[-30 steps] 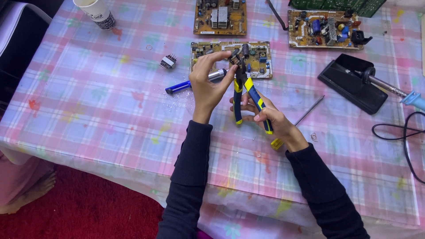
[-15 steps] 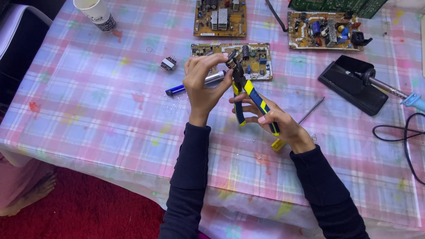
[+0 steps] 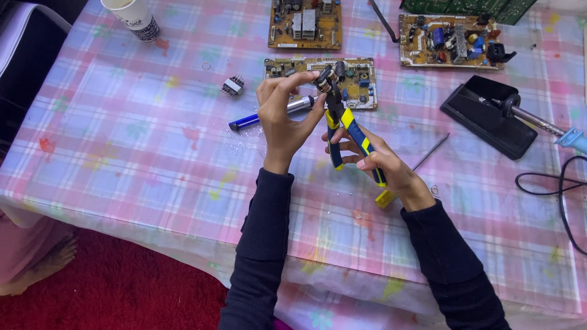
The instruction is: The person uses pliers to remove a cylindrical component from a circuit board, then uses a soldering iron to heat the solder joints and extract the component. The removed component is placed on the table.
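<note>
My left hand (image 3: 284, 116) is raised above the table and pinches a small dark electronic part (image 3: 322, 77) between thumb and fingers. My right hand (image 3: 379, 162) grips blue-and-yellow pliers (image 3: 345, 131) by the handles, and their jaws close on that same part. Right behind the part lies a brown circuit board (image 3: 361, 85). A blue-and-silver pen-shaped tool (image 3: 260, 117) lies on the cloth, partly hidden by my left hand.
Two more circuit boards (image 3: 306, 24) (image 3: 452, 40) lie at the back. A soldering iron (image 3: 550, 129) rests on a black stand (image 3: 489, 116) at the right, its cable (image 3: 550, 183) trailing. A small coil part (image 3: 232, 85), a paper cup (image 3: 133, 18) and a thin metal rod (image 3: 431, 153) are also on the checked cloth.
Both hands and the pliers stay almost in place; they shifted slightly toward the board, with the pliers still on the part.
</note>
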